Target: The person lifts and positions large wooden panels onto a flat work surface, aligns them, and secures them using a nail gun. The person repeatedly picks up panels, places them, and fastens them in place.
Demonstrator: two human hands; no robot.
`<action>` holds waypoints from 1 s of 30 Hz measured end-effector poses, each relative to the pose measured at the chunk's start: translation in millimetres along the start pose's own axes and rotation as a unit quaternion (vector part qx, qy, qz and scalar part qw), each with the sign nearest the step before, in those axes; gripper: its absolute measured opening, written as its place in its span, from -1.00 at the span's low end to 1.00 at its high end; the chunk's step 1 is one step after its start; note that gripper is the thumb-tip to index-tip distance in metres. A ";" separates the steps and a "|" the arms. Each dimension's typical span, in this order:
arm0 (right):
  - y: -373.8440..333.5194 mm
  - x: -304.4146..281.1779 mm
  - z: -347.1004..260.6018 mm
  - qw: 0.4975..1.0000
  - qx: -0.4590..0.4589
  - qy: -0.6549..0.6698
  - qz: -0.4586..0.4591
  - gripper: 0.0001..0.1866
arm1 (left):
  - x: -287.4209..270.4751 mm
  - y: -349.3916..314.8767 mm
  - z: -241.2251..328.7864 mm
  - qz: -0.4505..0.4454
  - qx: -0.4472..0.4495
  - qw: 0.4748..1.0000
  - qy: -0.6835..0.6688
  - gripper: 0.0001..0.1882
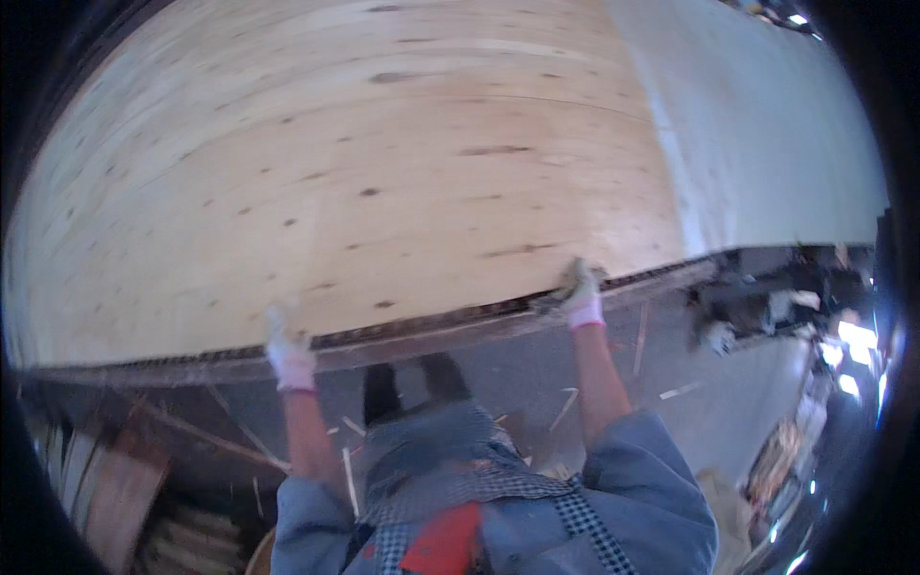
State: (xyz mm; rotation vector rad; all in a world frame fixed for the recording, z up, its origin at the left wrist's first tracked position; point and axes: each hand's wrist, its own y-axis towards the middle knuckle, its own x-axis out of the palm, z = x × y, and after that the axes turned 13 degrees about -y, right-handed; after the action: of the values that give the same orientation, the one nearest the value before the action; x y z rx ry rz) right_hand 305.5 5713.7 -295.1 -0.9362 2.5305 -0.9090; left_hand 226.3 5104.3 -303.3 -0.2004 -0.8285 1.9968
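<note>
A broad pale wood sheet [412, 192] with dark knots, like plywood or veneer, spreads in front of me. My left hand [289, 353], in a whitish glove with a pink cuff, is at its near edge, left of my body. Its fingers reach over the top and look closed on the edge, though blurred. Farther right, my right hand [584, 295], gloved the same way, bends round the same edge. A greyish-brown smear beside its fingers is too blurred to name. The undersides of both hands are hidden.
A paler, bluish-white sheet surface [767, 134] adjoins at the right. Beneath the near edge runs a dark, rough ledge [431, 335]. Thin wood strips [350, 479] litter the grey floor. Boards [120, 503] stand at lower left; blurred clutter [776, 321] lies at right.
</note>
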 end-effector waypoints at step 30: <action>47.0 -37.2 -12.7 0.988 -0.065 -0.133 -0.053 -0.27 | 28.4 -34.6 21.4 -0.037 0.042 0.989 0.134 -0.48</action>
State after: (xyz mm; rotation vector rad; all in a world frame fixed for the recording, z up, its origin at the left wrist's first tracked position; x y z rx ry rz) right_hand 304.8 5771.9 -314.2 -1.1572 2.3506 -0.6050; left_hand 225.5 5129.0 -260.3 -0.3739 -0.5715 1.8794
